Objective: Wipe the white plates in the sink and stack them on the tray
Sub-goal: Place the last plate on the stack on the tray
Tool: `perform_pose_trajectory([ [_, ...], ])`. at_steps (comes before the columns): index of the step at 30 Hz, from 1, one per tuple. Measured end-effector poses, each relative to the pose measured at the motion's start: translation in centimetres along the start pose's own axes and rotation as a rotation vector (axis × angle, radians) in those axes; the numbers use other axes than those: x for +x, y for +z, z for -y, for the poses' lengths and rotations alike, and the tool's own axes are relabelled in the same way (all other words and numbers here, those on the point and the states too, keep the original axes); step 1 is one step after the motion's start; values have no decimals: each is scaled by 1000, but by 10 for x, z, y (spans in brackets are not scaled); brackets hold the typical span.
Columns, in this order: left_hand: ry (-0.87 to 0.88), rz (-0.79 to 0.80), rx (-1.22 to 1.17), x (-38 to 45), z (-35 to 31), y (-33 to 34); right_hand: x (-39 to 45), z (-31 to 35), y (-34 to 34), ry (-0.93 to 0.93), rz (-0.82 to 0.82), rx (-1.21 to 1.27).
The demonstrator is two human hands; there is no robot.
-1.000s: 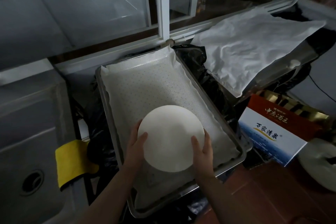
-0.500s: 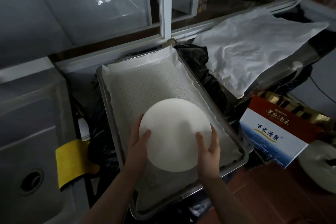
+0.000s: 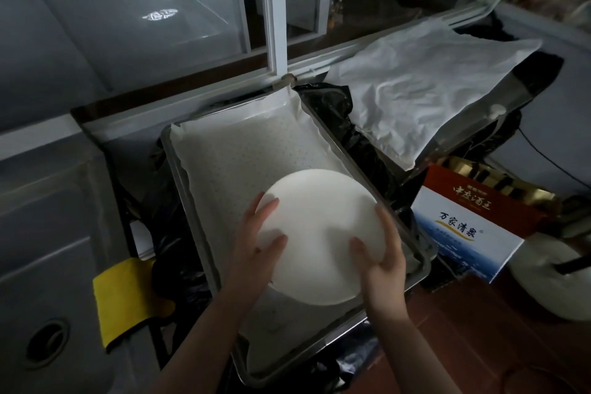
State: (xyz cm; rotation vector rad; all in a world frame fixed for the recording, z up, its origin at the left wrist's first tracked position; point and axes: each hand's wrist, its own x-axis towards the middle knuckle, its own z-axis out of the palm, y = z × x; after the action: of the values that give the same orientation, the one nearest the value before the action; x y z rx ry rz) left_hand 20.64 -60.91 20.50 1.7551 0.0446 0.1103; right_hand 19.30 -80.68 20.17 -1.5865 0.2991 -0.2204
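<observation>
A round white plate [image 3: 319,230] is over the near right part of the metal tray [image 3: 332,137], which is lined with white dotted paper. My left hand [image 3: 256,253] holds the plate's left edge, thumb and a finger lying on its top. My right hand [image 3: 380,259] grips the plate's right edge, fingers curled round the rim. I cannot tell whether the plate rests on the liner or hangs just above it. The sink [image 3: 48,265] lies at the left; no plates show in the part of it I see.
A yellow cloth [image 3: 124,301] hangs over the sink's right edge. Black plastic surrounds the tray. A crumpled white sheet [image 3: 425,83] covers a surface at the back right. A printed carton [image 3: 470,227] and a white object [image 3: 556,278] stand on the red floor at right.
Both hands have carried the plate to the right, toward the tray's right rim. My left thumb and finger now lie further onto the plate's top.
</observation>
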Motion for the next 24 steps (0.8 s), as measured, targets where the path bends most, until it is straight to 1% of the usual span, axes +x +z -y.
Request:
perform_pose_trajectory([
  [3, 15, 25, 24, -3, -5, -5, -12, 4, -4, -19, 1, -7],
  [6, 3, 53, -3, -11, -8, -12, -29, 6, -6, -24, 1, -13],
  [9, 75, 95, 24, -23, -8, -20, -54, 11, -9, -33, -48, -41],
  [13, 156, 208, 7, -41, -8, -26, -96, 15, -15, -37, -147, -61],
  [16, 199, 299, 18, -59, -10, -28, -133, 13, -22, -79, -232, -98],
  [24, 244, 581, 27, -132, -20, -25, -252, 1, -44, -88, -530, -108],
])
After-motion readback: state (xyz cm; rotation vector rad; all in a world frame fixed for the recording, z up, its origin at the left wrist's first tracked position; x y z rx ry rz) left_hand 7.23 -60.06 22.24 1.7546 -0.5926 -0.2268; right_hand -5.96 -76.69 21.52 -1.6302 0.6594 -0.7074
